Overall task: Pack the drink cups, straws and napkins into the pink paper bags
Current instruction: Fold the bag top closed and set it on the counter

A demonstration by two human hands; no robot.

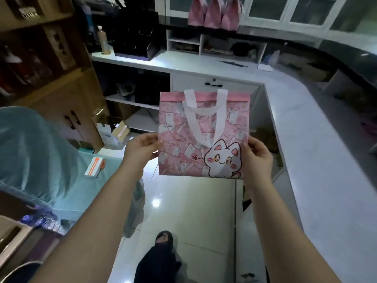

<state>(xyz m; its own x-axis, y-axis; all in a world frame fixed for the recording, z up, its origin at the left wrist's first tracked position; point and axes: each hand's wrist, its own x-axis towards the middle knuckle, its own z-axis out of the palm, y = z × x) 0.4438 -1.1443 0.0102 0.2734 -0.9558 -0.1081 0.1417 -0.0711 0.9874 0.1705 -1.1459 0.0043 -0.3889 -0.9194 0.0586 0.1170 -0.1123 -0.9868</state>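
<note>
Two bare forearms stretched forward over a glossy tiled floor; left hand (142, 149) pinching the left edge of a flat, unopened pink paper bag (183, 144), thumb in front; right hand (257, 158) gripping the right edge likewise; bag upright in mid-air beside the white counter (306, 150), cat print facing the viewer, white handles (221, 119) drooping. Probably best next: pull the faces apart, square the base, stand it on the counter before loading.

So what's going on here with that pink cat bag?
A person holds a flat pink paper bag up, the left hand pinching its left edge and the right hand its right edge. Its white handles hang down the front. It looks unopened, nothing packed yet. Three more pink bags stand on the dark counter behind.
</note>
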